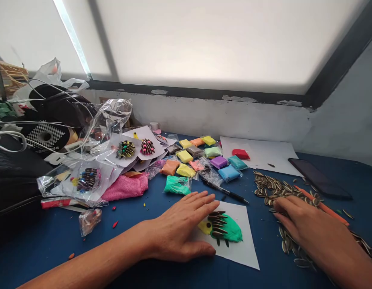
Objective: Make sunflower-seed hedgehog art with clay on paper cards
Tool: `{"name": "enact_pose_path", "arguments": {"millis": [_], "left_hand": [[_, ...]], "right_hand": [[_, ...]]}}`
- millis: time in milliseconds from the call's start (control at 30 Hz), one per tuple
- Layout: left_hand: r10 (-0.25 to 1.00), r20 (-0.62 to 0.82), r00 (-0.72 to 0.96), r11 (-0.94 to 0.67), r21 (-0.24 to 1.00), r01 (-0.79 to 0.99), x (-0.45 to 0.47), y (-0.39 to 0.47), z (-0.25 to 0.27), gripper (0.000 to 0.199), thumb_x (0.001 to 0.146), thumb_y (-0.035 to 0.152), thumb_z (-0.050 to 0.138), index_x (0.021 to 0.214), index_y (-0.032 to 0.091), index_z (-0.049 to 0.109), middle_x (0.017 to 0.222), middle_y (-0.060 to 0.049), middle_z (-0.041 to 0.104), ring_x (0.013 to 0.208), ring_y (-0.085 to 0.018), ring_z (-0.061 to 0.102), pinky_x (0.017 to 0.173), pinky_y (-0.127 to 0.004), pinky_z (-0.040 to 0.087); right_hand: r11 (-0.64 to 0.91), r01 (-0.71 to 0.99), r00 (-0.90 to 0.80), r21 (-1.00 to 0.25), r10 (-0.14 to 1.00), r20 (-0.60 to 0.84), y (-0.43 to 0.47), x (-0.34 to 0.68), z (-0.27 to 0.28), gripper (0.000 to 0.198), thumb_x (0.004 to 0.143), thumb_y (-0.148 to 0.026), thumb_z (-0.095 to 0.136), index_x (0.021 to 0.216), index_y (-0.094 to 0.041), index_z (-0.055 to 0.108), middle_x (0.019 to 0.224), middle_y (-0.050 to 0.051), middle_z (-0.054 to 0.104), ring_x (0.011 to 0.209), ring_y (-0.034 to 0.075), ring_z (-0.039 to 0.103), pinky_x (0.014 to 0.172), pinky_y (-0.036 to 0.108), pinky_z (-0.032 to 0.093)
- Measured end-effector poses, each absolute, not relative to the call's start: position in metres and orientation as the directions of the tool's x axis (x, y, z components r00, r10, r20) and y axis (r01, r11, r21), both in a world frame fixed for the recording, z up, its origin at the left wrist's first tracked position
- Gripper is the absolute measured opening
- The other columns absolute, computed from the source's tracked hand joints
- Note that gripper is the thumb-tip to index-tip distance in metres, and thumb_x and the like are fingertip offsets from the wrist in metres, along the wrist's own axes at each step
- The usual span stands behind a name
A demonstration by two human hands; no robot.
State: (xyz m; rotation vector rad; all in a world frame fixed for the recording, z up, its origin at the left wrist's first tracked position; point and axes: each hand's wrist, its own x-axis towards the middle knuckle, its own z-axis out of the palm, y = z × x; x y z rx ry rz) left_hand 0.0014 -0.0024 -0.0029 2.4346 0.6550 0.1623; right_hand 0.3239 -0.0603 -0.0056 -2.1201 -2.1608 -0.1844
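My left hand (186, 228) lies flat with fingers stretched over the left part of a white paper sheet (246, 255). On that sheet is a hedgehog figure of green modelling clay (234, 229), with a yellow clay head (204, 227), a dark eye and dark legs. Rows of sunflower seeds (218, 224) stick out of the green clay behind the head. My right hand (306, 228) is among a pile of loose sunflower seeds (273, 186), its fingers curled down and the thumb close to the index finger. Whatever is between those fingertips is hidden.
Several clay packets (229, 173) lie beyond the sheet, beside a black pen (226, 192). A phone (320, 178) and an orange tool (333, 211) are at the right. Finished seed hedgehogs (126, 149), plastic wrap and a pink cloth (127, 188) crowd the left.
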Motion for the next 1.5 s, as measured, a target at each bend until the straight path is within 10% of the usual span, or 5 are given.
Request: {"name": "enact_pose_path", "arguments": {"millis": [467,833,1200,1500], "left_hand": [[0.467,-0.055,0.882,-0.693,0.597,0.404,0.000,-0.003,0.002,0.088,0.083,0.048,0.071,0.155,0.015,0.032,0.160,-0.010,0.031,0.151,-0.031,0.019,0.123,-0.052,0.020],[0.470,-0.009,0.882,-0.732,0.554,0.396,0.005,-0.006,-0.003,0.090,0.083,0.057,0.067,0.154,0.013,0.033,0.163,-0.015,0.020,0.151,-0.034,0.017,0.123,-0.055,0.014],[0.443,0.000,0.897,-0.706,0.616,0.349,0.007,-0.005,-0.007,0.087,0.084,0.047,0.070,0.155,0.015,0.031,0.161,-0.013,0.028,0.150,-0.033,0.022,0.122,-0.053,0.020],[0.430,0.006,0.903,-0.725,0.599,0.341,0.008,-0.005,-0.006,0.082,0.085,0.047,0.069,0.153,0.016,0.035,0.160,-0.012,0.031,0.150,-0.032,0.022,0.122,-0.052,0.018]], "right_hand": [[-0.007,0.997,0.018,-0.082,0.990,0.137,-0.062,0.316,0.007,0.024,0.084,-0.044,0.046,0.072,-0.027,0.057,0.065,0.003,0.066,0.048,0.022,0.062,0.045,0.031,0.039],[-0.044,0.728,-0.028,-0.684,0.995,-0.093,-0.072,0.267,0.018,0.031,0.088,-0.049,0.053,0.095,-0.024,0.069,0.083,0.004,0.074,0.075,0.021,0.069,0.066,0.030,0.055],[0.162,0.824,-0.097,-0.542,0.984,0.148,-0.074,0.248,0.008,0.021,0.094,-0.035,0.046,0.079,-0.026,0.058,0.063,-0.003,0.066,0.051,0.014,0.061,0.049,0.025,0.048],[0.292,0.807,-0.199,-0.514,0.953,0.228,-0.078,0.247,-0.003,0.019,0.097,-0.029,0.051,0.090,-0.027,0.069,0.088,0.000,0.069,0.067,0.013,0.067,0.061,0.023,0.054]]}}
